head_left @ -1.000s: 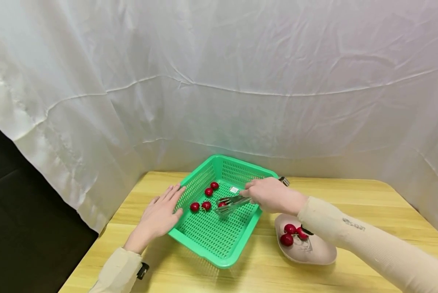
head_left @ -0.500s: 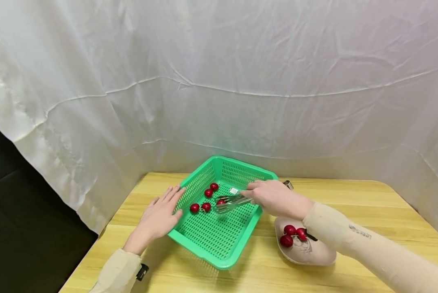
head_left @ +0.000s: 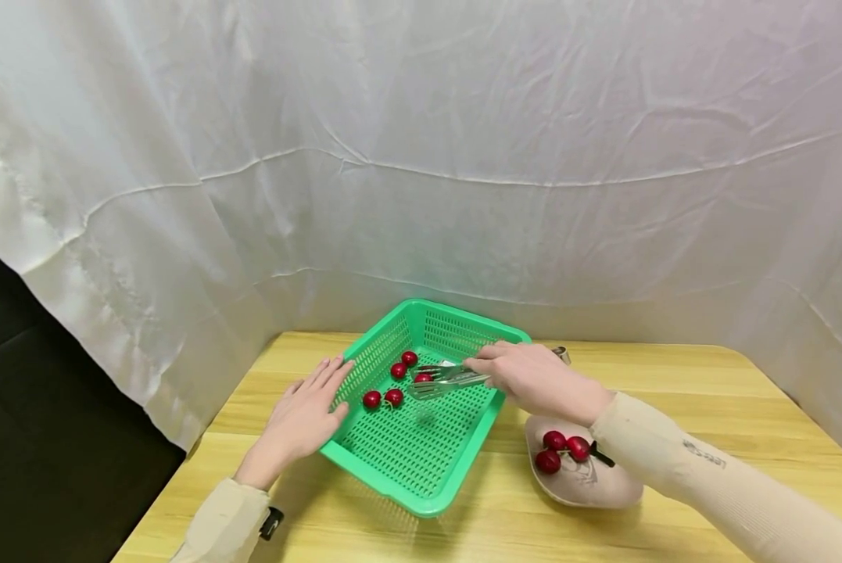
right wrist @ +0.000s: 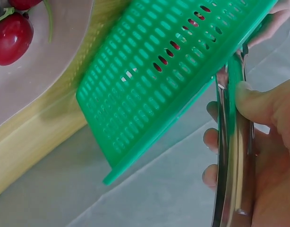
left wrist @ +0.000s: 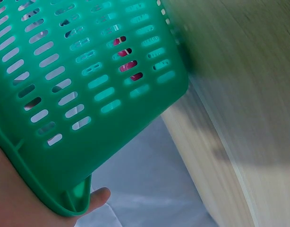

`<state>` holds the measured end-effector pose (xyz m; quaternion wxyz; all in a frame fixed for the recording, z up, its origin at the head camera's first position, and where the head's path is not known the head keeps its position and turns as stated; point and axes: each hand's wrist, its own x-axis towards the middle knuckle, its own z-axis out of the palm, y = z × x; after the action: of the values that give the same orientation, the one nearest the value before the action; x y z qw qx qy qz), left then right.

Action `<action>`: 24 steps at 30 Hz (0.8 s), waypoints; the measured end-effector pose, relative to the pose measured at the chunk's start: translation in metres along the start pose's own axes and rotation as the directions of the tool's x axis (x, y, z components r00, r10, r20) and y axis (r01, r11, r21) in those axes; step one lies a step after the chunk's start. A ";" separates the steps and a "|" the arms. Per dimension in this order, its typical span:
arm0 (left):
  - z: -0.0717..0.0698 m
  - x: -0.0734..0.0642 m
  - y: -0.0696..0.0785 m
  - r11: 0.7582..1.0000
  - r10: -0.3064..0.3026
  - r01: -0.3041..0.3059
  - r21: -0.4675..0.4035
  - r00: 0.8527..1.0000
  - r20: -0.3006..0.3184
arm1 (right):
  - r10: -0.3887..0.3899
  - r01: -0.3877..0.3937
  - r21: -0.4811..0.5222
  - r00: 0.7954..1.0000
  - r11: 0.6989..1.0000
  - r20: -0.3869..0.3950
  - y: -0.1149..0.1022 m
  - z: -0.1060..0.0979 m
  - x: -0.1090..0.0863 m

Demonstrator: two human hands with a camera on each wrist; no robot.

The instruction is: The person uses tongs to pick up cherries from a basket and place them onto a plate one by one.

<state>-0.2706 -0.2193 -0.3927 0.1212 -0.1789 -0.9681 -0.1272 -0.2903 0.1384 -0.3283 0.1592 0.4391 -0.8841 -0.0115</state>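
Note:
My right hand (head_left: 533,377) grips metal tongs (right wrist: 234,142), thumb on one arm and fingers round the other. In the head view the tongs' heads reach into the green basket (head_left: 428,500), one on each side of a cherry (head_left: 423,379); whether they squeeze it I cannot tell. More cherries (head_left: 372,399) lie on the basket floor to the left. My left hand (head_left: 301,414) rests on the basket's left rim with straight fingers. Right of the basket, several cherries (right wrist: 12,40) with stems sit on a pale pink plate (head_left: 603,489), partly under my right forearm.
Basket and plate stand on a light wooden table (head_left: 491,532). A white cloth (head_left: 421,195) hangs behind the table and along both sides. A dark surface (head_left: 55,407) shows at the far left. The basket's raised rim stands between the tongs and the plate.
The tongs have shifted slightly up and left around the cherry, and their heads sit nearer each other. My right hand moved a little to the right; the left hand stays on the rim.

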 end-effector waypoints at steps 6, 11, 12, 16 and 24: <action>-0.001 0.000 -0.001 1.000 0.001 -0.001 0.003 1.000 -0.003 | 0.007 -0.008 -0.008 0.999 1.000 -0.035 0.001 -0.001 -0.004; -0.002 -0.001 -0.001 1.000 0.004 -0.004 0.002 1.000 0.002 | 0.037 -0.037 0.000 0.998 0.999 -0.056 0.000 -0.003 -0.007; -0.002 -0.001 -0.001 1.000 0.003 -0.003 0.002 1.000 0.004 | 0.043 -0.043 0.002 0.997 0.999 -0.063 0.000 -0.003 -0.008; -0.002 -0.001 -0.001 1.000 -0.001 0.001 -0.005 1.000 0.008 | 0.060 -0.060 0.004 0.995 0.998 -0.084 0.001 -0.005 -0.012; -0.003 -0.001 -0.002 1.000 0.003 -0.003 -0.010 1.000 0.001 | 0.082 -0.081 0.012 0.990 0.997 -0.117 0.002 -0.003 -0.020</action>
<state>-0.2697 -0.2226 -0.3902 0.1198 -0.1813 -0.9672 -0.1318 -0.2799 0.1561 -0.3306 0.2096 0.4031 -0.8905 0.0239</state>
